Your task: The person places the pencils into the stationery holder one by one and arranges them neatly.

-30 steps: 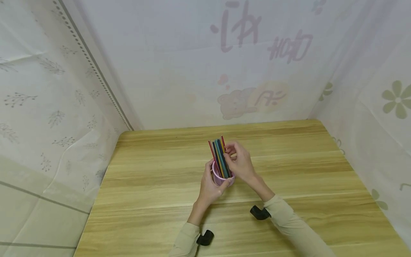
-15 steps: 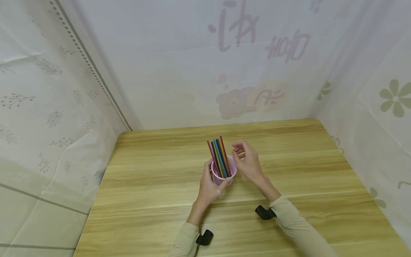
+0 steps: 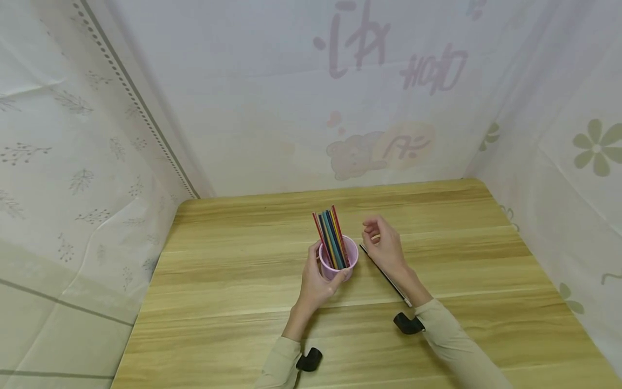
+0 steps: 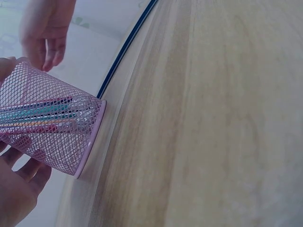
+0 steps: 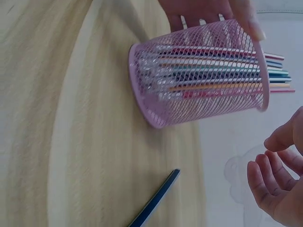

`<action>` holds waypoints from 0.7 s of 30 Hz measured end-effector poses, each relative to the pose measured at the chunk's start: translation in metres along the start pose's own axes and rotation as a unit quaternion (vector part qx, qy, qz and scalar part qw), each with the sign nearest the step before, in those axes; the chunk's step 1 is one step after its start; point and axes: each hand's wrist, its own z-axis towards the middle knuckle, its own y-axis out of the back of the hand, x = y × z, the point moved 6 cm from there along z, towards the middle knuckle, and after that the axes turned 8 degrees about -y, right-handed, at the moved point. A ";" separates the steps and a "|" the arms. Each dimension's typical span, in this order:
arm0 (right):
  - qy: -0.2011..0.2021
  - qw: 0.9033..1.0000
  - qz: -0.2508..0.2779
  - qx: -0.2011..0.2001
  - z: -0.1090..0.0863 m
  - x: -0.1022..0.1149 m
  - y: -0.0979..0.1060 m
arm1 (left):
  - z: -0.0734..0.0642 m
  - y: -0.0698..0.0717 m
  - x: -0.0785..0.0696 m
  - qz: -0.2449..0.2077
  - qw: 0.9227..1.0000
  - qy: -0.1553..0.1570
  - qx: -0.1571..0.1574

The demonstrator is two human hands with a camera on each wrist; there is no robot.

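My left hand [image 3: 318, 283] grips a pink mesh pen cup [image 3: 328, 274], its thumb over the near rim and its fingers round the side. Several slim pencils [image 3: 332, 237] in red, yellow, teal and dark blue lean together inside, their tops well above the rim. Through the mesh in the right wrist view, the pencils' lower ends [image 5: 163, 71] look clear and shiny. To the right of the cup my right hand [image 3: 384, 246] hovers with fingers loosely curled and holds nothing. Beneath it a dark blue pencil [image 3: 386, 276] lies slantwise on the tabletop, also visible in the right wrist view.
The wood-grain table [image 3: 243, 254] reaches back to a printed cloth wall [image 3: 272, 135]. More patterned cloth [image 3: 97, 216] hangs on both sides. A black wrist mount [image 3: 310, 359] sits on the left sleeve and another black mount [image 3: 408, 324] on the right.
My right hand has drawn away from the pencils in the cup, moving right and slightly toward me. The dark blue pencil on the table now shows beneath it. My left hand and the cup barely move.
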 end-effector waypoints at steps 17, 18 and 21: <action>-0.055 0.997 -0.040 0.033 -0.017 -0.037 0.007 | 0.000 0.002 -0.006 -0.004 1.000 -0.026 -0.007; -0.055 0.997 -0.043 0.034 -0.018 -0.039 0.007 | 0.000 0.001 -0.006 -0.002 1.000 -0.024 -0.005; -0.053 0.997 -0.046 0.036 -0.021 -0.043 0.006 | 0.000 0.002 -0.005 0.001 1.000 -0.019 -0.001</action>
